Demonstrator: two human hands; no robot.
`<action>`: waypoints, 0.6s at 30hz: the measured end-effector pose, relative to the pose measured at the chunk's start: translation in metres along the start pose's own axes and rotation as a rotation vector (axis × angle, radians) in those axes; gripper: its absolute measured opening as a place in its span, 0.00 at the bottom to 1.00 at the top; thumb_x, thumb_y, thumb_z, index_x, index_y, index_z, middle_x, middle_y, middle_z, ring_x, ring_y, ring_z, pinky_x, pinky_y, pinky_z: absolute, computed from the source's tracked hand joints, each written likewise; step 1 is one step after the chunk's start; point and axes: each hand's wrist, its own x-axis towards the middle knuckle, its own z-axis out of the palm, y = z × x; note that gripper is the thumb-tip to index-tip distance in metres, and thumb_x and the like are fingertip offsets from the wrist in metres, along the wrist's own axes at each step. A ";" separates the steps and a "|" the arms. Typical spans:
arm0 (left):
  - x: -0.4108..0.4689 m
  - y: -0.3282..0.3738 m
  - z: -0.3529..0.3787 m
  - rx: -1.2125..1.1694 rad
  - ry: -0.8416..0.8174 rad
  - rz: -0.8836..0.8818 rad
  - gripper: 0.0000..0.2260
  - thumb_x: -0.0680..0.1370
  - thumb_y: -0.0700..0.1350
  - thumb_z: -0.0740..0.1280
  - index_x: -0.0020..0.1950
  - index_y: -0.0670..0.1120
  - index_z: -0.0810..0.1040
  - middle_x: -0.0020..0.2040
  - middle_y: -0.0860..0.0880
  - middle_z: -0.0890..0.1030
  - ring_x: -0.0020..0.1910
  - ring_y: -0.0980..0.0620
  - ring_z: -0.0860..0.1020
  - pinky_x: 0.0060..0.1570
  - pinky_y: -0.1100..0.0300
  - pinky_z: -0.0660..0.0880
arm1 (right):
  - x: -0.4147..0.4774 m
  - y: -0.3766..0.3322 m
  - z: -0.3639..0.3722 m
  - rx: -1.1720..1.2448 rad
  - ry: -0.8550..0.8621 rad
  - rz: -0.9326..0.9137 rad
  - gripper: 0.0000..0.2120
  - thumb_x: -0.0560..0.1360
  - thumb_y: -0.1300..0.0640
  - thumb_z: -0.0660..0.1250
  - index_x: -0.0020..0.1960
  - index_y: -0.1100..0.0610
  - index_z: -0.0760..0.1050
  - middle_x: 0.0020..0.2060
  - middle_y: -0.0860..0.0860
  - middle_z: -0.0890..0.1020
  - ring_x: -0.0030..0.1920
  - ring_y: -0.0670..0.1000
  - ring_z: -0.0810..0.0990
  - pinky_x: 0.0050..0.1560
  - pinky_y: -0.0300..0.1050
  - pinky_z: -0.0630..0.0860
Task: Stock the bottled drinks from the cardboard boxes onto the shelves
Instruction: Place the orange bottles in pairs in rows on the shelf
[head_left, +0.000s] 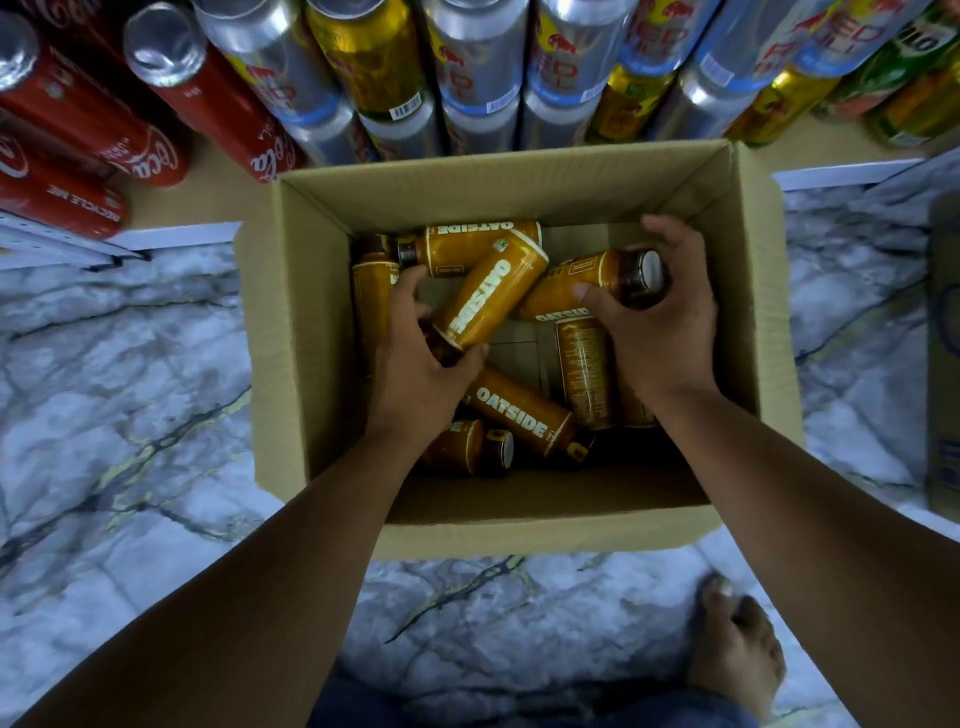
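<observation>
- Box sits open on the floor, against the shelf.
- The shelf holds cans only; no bottle of this kind is on it in view.
- Loose bottles lie jumbled on their sides in the box, with bare bottom showing between them. Judged partly emptied, several left to stock.
- Left hand is down in the box, fingers curled round the near end of the left bottle.
- The left bottle's long axis runs diagonally: dark end in the palm, other end pointing up-right toward the shelf.
- Right hand is also in the box, fingers wrapped round the cap end of the right bottle.
- The right bottle lies roughly left-right, cap toward the box's right wall.
- Both bottles look raised off the pile but are not out of the box yet.
</observation>
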 end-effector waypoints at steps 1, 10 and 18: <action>0.000 0.003 -0.003 -0.034 0.023 0.017 0.43 0.75 0.46 0.78 0.80 0.59 0.54 0.71 0.51 0.73 0.68 0.56 0.73 0.56 0.64 0.75 | -0.001 -0.001 -0.001 0.002 0.017 -0.006 0.35 0.71 0.54 0.80 0.72 0.47 0.67 0.62 0.41 0.75 0.61 0.37 0.74 0.59 0.26 0.72; -0.015 0.086 -0.052 -0.211 0.186 0.181 0.41 0.71 0.44 0.80 0.76 0.59 0.61 0.60 0.57 0.82 0.63 0.64 0.78 0.63 0.61 0.77 | -0.010 -0.062 -0.025 0.119 0.087 -0.086 0.36 0.67 0.53 0.82 0.69 0.46 0.67 0.55 0.46 0.81 0.55 0.49 0.82 0.57 0.56 0.81; -0.087 0.203 -0.145 -0.260 0.089 0.291 0.32 0.72 0.46 0.79 0.71 0.56 0.68 0.65 0.56 0.79 0.66 0.55 0.78 0.65 0.44 0.77 | -0.055 -0.217 -0.115 0.070 0.017 -0.188 0.29 0.69 0.59 0.81 0.63 0.46 0.69 0.51 0.24 0.76 0.54 0.31 0.77 0.53 0.34 0.79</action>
